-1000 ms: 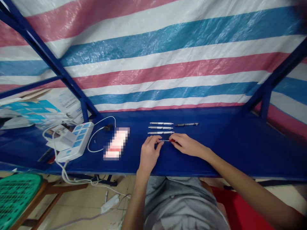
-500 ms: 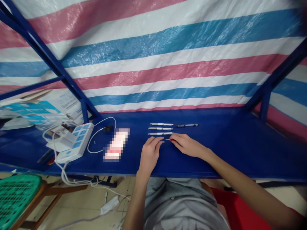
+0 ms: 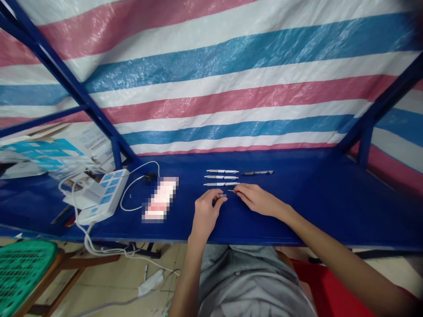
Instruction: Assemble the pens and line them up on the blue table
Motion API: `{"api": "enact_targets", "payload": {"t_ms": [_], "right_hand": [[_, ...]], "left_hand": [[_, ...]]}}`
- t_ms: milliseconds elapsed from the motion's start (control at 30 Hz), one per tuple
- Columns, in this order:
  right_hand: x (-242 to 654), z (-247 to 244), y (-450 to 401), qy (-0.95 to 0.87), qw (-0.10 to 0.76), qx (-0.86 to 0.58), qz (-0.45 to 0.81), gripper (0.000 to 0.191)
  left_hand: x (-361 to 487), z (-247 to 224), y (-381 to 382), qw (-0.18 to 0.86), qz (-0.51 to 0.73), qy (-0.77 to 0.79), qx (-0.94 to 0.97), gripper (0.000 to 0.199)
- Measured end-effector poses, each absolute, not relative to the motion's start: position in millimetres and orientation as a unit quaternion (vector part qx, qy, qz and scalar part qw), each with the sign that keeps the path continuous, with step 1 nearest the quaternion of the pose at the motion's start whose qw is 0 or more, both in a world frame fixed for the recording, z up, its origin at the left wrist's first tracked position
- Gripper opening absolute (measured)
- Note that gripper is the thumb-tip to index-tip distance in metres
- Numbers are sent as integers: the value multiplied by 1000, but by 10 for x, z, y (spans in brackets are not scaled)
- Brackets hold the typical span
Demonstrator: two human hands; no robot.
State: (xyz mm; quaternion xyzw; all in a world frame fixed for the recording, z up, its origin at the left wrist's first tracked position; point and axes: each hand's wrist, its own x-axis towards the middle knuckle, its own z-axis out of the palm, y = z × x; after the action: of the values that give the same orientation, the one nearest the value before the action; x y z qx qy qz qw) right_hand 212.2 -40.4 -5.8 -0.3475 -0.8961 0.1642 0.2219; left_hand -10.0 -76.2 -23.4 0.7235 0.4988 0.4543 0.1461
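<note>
My left hand (image 3: 206, 208) has its thumb and forefinger around a small grey tube-like piece (image 3: 222, 195), which looks like part of a pen barrel. Facing it from the right, my right hand (image 3: 254, 197) pinches a thin rod with a pale pointed tip (image 3: 230, 190) and a little red showing at the fingertips. It looks like a pen refill; the rest is hidden in the hand. A narrow gap separates the two pieces. Just beyond my hands lie three white-and-grey pens in a column, the nearest pen (image 3: 220, 184) close to my right fingertips. A dark clear-barrelled pen (image 3: 257, 173) lies to their right.
On the blue table (image 3: 317, 193), a pixelated phone-like rectangle (image 3: 161, 199) lies left of my hands. Farther left are a white power strip (image 3: 105, 198) with cables and a pile of papers and boxes (image 3: 56, 149). A striped sheet (image 3: 231, 79) hangs behind.
My left thumb and forefinger have parted a little, so the grey piece between them shows more and sits slightly farther left. My right hand has barely moved; the pens lie still.
</note>
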Motion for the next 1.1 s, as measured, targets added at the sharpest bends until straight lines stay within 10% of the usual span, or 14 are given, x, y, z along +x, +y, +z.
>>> {"api": "enact_targets", "payload": {"t_ms": [1100], "right_hand": [[2114,-18,-425,-898,210,-355,155,24]], "left_hand": [[-109,-215,-786,139,460,500,720,18]]}}
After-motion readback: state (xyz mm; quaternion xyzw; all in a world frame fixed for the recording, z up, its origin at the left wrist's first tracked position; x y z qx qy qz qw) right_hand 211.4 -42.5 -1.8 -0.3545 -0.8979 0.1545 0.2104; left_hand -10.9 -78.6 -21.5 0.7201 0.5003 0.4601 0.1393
